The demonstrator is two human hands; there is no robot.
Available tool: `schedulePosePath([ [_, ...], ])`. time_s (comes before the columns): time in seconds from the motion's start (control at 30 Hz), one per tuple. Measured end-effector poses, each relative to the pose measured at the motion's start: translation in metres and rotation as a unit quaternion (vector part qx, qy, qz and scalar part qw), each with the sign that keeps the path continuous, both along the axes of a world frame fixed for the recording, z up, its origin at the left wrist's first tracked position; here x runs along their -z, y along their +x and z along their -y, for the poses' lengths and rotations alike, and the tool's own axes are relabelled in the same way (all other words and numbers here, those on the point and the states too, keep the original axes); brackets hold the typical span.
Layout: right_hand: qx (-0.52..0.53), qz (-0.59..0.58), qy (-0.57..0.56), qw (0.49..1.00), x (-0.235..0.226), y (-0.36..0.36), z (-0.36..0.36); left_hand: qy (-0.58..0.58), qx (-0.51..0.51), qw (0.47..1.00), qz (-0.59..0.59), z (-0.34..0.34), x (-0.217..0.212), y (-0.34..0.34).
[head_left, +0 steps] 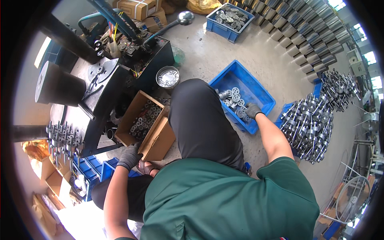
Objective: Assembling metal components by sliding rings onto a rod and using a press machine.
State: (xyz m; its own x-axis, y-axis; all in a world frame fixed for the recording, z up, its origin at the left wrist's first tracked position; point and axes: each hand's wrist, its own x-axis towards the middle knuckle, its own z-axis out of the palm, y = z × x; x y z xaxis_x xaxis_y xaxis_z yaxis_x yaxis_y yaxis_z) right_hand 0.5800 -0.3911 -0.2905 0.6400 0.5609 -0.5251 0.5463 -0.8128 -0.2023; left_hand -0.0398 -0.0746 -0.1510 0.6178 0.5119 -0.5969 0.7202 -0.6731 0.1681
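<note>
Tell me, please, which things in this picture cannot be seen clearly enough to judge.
- Head view: whether the right hand grips a metal part in the blue bin; glove covers the fingers.
- Left hand by the cardboard box: palm side hidden.
- Contents of the metal bowl: too small.

2 gloved hands: left, right. 2 blue parts bins: near, far. 1 cardboard box w/ rings. 1 metal bowl.
</note>
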Motion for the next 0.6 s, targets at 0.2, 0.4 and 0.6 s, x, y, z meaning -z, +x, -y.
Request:
schedulePosePath([
  [0.2, 0.008, -0.060, -0.061, 0.996, 0.010, 0.002, 0.000, 0.023, 0.025, 0.996, -0.081, 0.003, -0.003, 0.012],
  [0.4, -0.117, -0.026, -0.208, 0.971, -0.010, 0.006, -0.007, 0.019, -0.001, 0.999, -0.049, 0.003, -0.005, 0.009],
  [0.6, -0.159, -0.013, -0.187, 0.969, -0.011, -0.014, -0.015, 0.010, -0.006, 0.997, -0.070, 0.000, -0.002, 0.010],
])
